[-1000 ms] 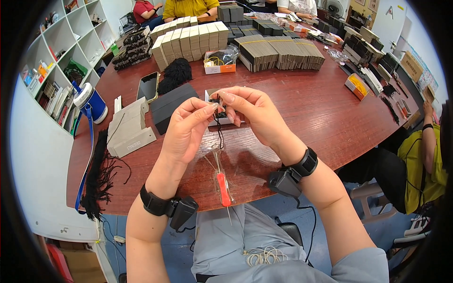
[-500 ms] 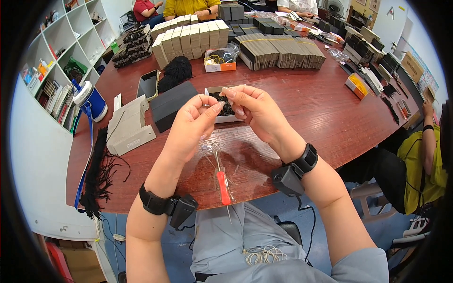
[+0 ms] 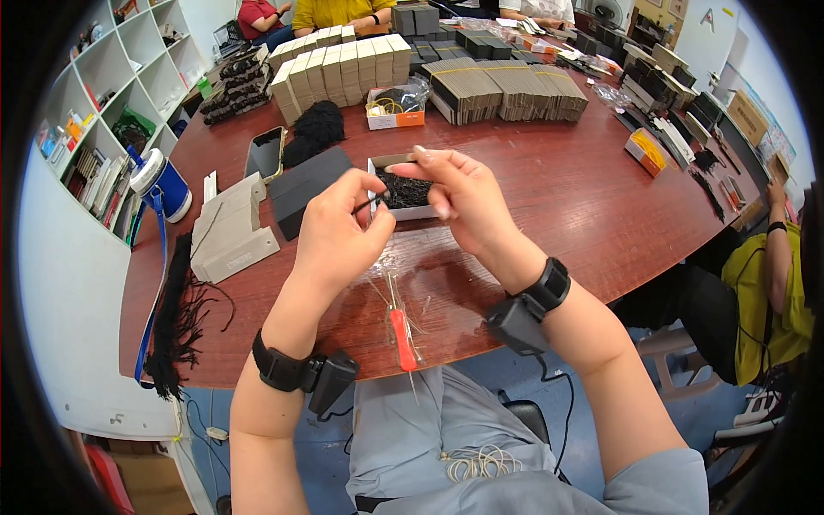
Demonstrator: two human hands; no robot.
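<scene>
Over a small white box (image 3: 412, 213) full of short black strands, both my hands are raised close together. Between the thumb and fingers of my left hand (image 3: 343, 221) is a thin black cord (image 3: 369, 202), its tip pointing toward the box. To its right, my right hand (image 3: 470, 196) has thumb and fingertips apart, with nothing visible between them. Below the hands, an awl with a red handle (image 3: 401, 337) lies at the table's near edge, its metal tip sticking out over my lap. Thin clear strips (image 3: 386, 289) lie around it.
Left of my hands are a black board (image 3: 300, 202), grey card pieces (image 3: 236, 236), a phone (image 3: 266, 153) and black yarn (image 3: 318, 129). Card stacks (image 3: 343, 73) line the table's (image 3: 549, 180) far side. A blue-white jug (image 3: 161, 184) stands left. Co-workers sit around.
My hands have moved apart from their fingertip-to-fingertip pose. The right fingers have spread, and the left hand has come lower, with the black cord now showing in it.
</scene>
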